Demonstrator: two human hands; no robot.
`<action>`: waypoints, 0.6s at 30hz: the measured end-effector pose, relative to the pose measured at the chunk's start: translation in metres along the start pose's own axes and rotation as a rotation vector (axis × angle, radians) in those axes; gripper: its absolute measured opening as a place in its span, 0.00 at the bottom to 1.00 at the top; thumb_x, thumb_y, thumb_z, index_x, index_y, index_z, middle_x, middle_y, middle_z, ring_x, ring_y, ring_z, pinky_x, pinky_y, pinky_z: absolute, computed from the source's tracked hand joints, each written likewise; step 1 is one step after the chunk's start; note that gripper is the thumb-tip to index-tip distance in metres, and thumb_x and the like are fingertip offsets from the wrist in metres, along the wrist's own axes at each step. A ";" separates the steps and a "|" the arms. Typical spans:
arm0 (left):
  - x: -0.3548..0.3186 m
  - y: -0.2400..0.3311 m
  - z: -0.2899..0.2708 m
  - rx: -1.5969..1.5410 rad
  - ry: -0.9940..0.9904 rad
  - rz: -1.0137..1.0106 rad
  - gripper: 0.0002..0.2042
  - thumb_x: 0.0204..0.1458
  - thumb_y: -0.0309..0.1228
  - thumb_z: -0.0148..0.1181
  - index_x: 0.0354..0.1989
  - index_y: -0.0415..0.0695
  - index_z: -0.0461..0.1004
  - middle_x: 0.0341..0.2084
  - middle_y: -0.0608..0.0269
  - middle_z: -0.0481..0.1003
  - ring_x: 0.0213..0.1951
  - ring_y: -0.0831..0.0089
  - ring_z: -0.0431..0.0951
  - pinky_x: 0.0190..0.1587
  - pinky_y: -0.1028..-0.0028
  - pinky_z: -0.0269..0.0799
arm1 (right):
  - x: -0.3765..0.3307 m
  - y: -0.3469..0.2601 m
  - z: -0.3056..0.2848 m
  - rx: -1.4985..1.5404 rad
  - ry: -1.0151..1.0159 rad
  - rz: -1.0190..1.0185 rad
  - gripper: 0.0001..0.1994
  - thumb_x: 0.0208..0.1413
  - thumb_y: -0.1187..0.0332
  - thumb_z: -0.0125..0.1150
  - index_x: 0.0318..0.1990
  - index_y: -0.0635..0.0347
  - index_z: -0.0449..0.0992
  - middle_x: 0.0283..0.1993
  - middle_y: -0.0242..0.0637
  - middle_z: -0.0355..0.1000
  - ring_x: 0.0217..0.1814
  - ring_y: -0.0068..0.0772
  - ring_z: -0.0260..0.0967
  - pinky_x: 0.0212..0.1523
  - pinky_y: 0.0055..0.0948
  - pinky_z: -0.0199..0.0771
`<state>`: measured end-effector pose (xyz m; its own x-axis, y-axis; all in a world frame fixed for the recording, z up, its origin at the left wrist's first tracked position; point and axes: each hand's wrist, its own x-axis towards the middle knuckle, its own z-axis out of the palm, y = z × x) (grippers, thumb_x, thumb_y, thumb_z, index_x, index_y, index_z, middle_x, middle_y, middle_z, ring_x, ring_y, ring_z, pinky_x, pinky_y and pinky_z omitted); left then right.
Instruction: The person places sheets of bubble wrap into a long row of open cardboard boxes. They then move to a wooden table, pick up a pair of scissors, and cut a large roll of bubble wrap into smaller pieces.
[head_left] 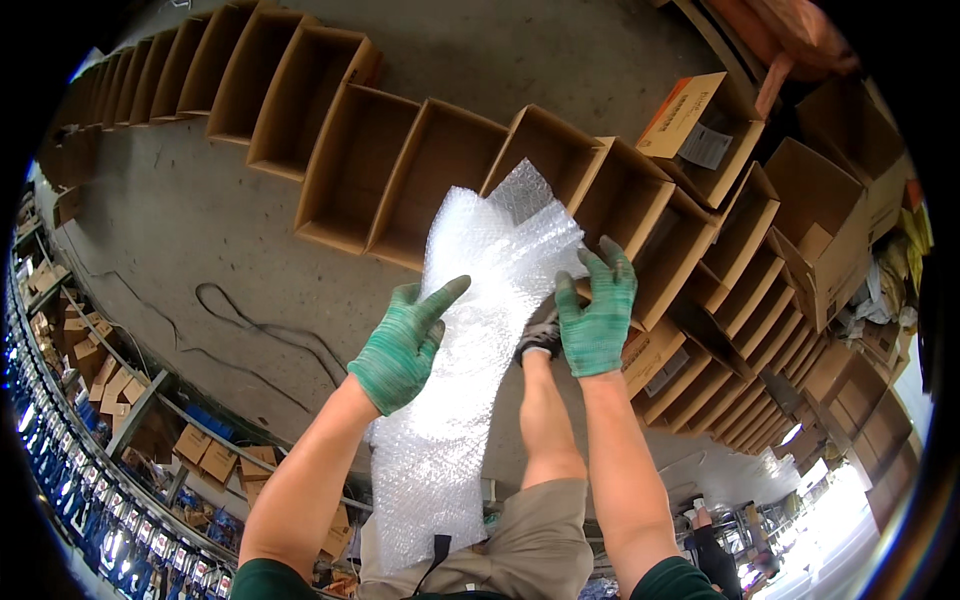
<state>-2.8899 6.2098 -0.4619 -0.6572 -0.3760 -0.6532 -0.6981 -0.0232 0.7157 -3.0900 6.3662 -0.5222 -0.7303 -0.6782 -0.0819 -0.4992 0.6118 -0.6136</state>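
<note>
A long sheet of clear bubble wrap [462,330] stretches in front of me, its lower end over my lap and its folded upper end in front of the open cartons. My left hand [400,350], in a green knit glove with dark fingertips, is at the wrap's left edge, index finger extended across it and thumb beside it. Its other fingers are partly hidden. My right hand [600,310], gloved alike, is beside the wrap's upper right corner. Its fingers are stretched upward and the thumb stands apart; contact with the corner is unclear.
Open cardboard boxes [360,165] form a long curved row across the floor, with more boxes [735,300] stacked at right. A flapped carton [700,130] sits on top. A dark cable [270,328] lies on the concrete floor. Loaded shelving [150,400] curves along the left.
</note>
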 end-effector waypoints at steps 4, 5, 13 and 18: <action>-0.002 -0.003 0.008 0.059 0.036 -0.007 0.28 0.61 0.18 0.45 0.70 0.55 0.65 0.56 0.38 0.62 0.51 0.48 0.71 0.59 0.64 0.67 | -0.009 -0.040 0.006 0.720 -0.265 0.544 0.12 0.59 0.64 0.68 0.44 0.61 0.76 0.43 0.35 0.72 0.42 0.29 0.69 0.42 0.30 0.73; -0.005 -0.006 0.013 0.082 0.028 0.004 0.29 0.60 0.18 0.46 0.70 0.56 0.65 0.57 0.35 0.61 0.53 0.44 0.70 0.59 0.63 0.67 | -0.011 -0.057 0.010 0.979 -0.389 0.825 0.12 0.60 0.62 0.67 0.42 0.62 0.76 0.41 0.33 0.72 0.40 0.27 0.69 0.41 0.29 0.72; -0.002 -0.019 0.011 -0.232 0.041 0.018 0.38 0.48 0.24 0.60 0.72 0.48 0.59 0.60 0.40 0.59 0.63 0.46 0.61 0.70 0.60 0.54 | -0.028 -0.070 0.033 1.270 -0.240 0.836 0.16 0.63 0.61 0.64 0.49 0.66 0.76 0.47 0.35 0.73 0.48 0.26 0.70 0.51 0.28 0.72; -0.005 -0.030 0.031 -0.230 0.046 0.080 0.40 0.44 0.24 0.59 0.72 0.50 0.60 0.63 0.37 0.56 0.66 0.41 0.60 0.70 0.57 0.57 | -0.029 -0.057 0.025 1.229 -0.309 0.729 0.23 0.60 0.58 0.67 0.54 0.68 0.73 0.52 0.37 0.72 0.50 0.26 0.68 0.55 0.30 0.71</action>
<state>-2.8747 6.2409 -0.4873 -0.6906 -0.4267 -0.5840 -0.5578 -0.1998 0.8056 -3.0289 6.3415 -0.5044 -0.4356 -0.5324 -0.7258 0.7495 0.2321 -0.6200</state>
